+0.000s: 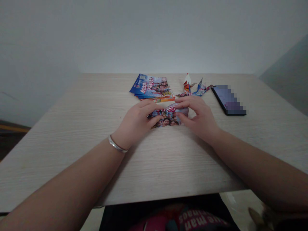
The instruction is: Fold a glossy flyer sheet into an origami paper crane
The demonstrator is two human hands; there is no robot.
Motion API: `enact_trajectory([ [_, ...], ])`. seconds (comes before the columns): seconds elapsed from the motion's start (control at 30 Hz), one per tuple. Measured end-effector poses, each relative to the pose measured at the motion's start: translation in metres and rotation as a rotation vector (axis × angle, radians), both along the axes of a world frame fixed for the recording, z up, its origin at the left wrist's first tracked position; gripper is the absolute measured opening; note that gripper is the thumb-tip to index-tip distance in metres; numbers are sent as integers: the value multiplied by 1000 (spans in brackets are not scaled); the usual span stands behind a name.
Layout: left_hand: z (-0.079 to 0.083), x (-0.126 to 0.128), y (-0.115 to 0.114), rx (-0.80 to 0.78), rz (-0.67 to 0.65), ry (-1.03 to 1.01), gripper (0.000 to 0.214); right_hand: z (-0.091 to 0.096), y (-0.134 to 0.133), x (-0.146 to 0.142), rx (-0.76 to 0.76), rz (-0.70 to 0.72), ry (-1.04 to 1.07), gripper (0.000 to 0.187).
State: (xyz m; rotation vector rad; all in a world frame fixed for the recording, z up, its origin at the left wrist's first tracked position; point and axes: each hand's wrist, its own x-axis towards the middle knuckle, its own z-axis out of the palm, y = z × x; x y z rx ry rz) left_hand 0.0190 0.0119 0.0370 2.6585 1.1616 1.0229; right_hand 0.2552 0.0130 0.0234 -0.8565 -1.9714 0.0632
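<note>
A folded colourful printed paper [168,117] lies on the wooden table [96,128] between my hands. My left hand [137,122], with a silver bangle on its wrist, pinches the paper's left end with thumb and fingers. My right hand [199,117] grips its right end, fingers curled over the top edge and thumb underneath. Both hands rest on the tabletop.
A stack of printed flyers [152,87] lies just behind my hands. Folded paper cranes [193,88] stand to its right. A black phone [228,99] lies at the right. The table's near edge runs just above my lap.
</note>
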Motion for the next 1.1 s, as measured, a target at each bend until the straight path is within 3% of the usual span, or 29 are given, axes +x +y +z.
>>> enact_trajectory([
  [0.3, 11, -7, -7, -81, 139, 174, 28, 0, -2, 1, -106, 5, 24, 20],
  [0.43, 12, -9, -7, -84, 131, 212, 23, -3, 0, 0, -279, 37, 111, 24],
  [0.63, 12, -11, -6, -84, 130, 199, 23, -8, 3, -1, -551, -11, 331, 38],
  [0.97, 7, -8, 1, -10, 73, 106, 24, -20, 17, 7, -750, -24, 457, 42],
  [1.1, 6, -6, 0, -16, 107, 93, 27, -21, 17, 9, -768, 65, 489, 35],
])
